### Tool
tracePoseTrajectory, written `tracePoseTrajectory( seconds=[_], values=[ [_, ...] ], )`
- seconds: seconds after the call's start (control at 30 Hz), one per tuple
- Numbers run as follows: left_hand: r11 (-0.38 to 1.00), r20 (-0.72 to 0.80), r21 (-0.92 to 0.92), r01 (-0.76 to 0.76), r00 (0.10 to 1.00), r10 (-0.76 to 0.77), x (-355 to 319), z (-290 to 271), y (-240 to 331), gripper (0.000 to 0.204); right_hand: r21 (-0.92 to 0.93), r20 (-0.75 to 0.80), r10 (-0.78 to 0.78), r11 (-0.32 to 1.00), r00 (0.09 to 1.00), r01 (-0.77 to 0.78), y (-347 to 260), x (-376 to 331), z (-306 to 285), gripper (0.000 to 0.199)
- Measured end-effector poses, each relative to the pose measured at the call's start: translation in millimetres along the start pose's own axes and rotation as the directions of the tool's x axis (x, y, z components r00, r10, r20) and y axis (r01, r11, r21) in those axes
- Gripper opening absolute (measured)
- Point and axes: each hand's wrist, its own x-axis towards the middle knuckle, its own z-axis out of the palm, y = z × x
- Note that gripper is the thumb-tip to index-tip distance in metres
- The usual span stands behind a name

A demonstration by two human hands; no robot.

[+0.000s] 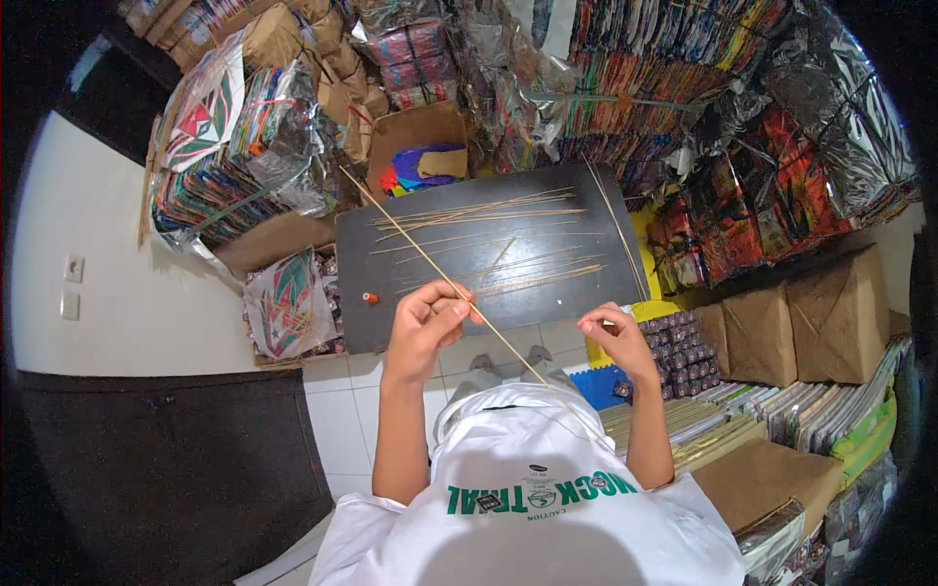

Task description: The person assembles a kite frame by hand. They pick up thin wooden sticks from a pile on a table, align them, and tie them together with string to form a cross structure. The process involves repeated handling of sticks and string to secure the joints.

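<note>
My left hand point(426, 322) pinches a long thin bamboo stick point(408, 237) near its middle. The stick slants from above the table's far left down toward my lap. My right hand point(619, 338) is raised off the table's near right corner, fingers curled and thumb tip close to the index finger; anything between them is too small to make out. Several loose bamboo sticks point(489, 223) lie across the dark table point(391, 317), some crossing each other. At the table's left side stands a small orange spool of thread point(369, 298).
Stacked, plastic-wrapped bundles point(625, 107) rise behind the table. An open cardboard box point(420, 127) with colourful material adjoins its far edge. At left, a patterned kite-like sheet point(291, 308) leans on a box. Brown paper packages point(835, 317) and rows of spools point(681, 352) stand at right.
</note>
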Motion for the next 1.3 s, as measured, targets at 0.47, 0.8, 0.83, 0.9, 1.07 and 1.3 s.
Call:
tracePoseTrajectory(
  seconds=[0.47, 0.8, 0.83, 0.9, 1.07, 1.3],
  values=[
    [0.999, 0.043, 0.028, 0.038, 0.998, -0.039, 6, 37, -9, 0.023, -0.358, 0.083, -0.038, 0.931, 0.996, 0.066, 11, -4, -30, 0.021],
    [0.999, 0.139, 0.006, 0.049, 0.989, -0.050, 8, 55, -15, 0.032, 0.460, 0.197, -0.252, 0.877, 0.947, 0.138, -109, 18, 40, 0.025],
    [0.999, 0.138, -0.001, 0.048, 0.989, -0.047, 7, 54, -15, 0.031, 0.452, 0.211, -0.245, 0.883, 0.946, 0.127, -108, 19, 41, 0.023],
    [0.999, 0.143, -0.015, 0.035, 0.989, -0.033, 6, 54, -14, 0.030, 0.404, 0.206, -0.202, 0.909, 0.957, 0.105, -105, 19, 42, 0.018],
    [0.999, 0.156, -0.027, 0.030, 0.987, -0.025, 4, 53, -12, 0.029, 0.530, 0.161, -0.218, 0.842, 0.962, 0.102, -104, 19, 52, 0.014],
    [0.999, 0.170, 0.004, 0.037, 0.985, -0.037, 4, 54, -15, 0.026, 0.603, 0.207, -0.151, 0.798, 0.967, -0.004, -86, 15, 59, 0.019]
  ],
)
